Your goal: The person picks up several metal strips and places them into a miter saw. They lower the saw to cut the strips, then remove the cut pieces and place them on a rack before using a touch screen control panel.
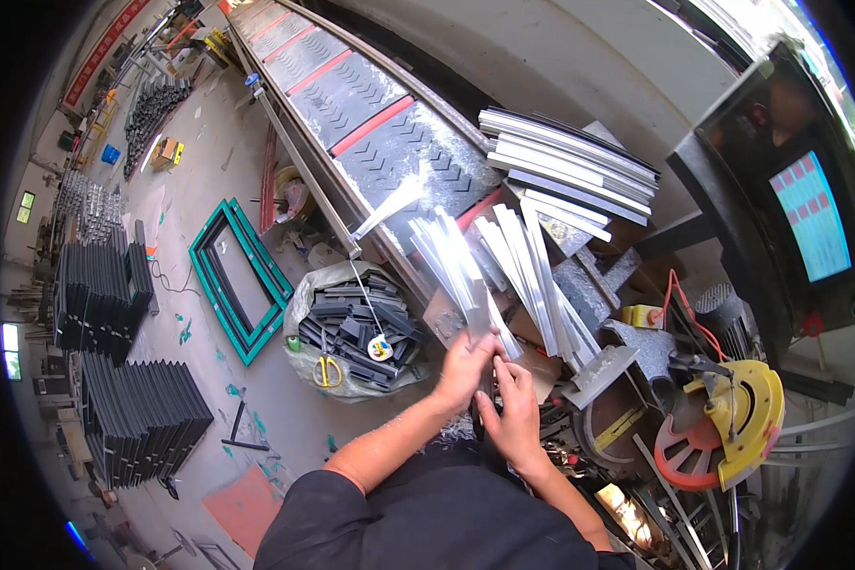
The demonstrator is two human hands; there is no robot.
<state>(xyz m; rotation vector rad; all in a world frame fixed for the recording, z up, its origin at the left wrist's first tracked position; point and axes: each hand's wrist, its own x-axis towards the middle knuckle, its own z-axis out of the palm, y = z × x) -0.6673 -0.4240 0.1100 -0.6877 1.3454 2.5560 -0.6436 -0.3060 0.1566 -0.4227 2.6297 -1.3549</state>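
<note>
The left hand (465, 370) closes round a bar (481, 316); the right hand (516, 414) half-curls lower against it, perhaps for steadiness, grip unclear.

Metal strips (532, 271) ahead, saw (758, 413) at right

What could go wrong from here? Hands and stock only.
Cuts: the left hand and right hand hold a metal strip bare-skinned; an edge might nick a finger.
Slippage: the loose silver strips fanned beyond them could slide if bumped.
</note>
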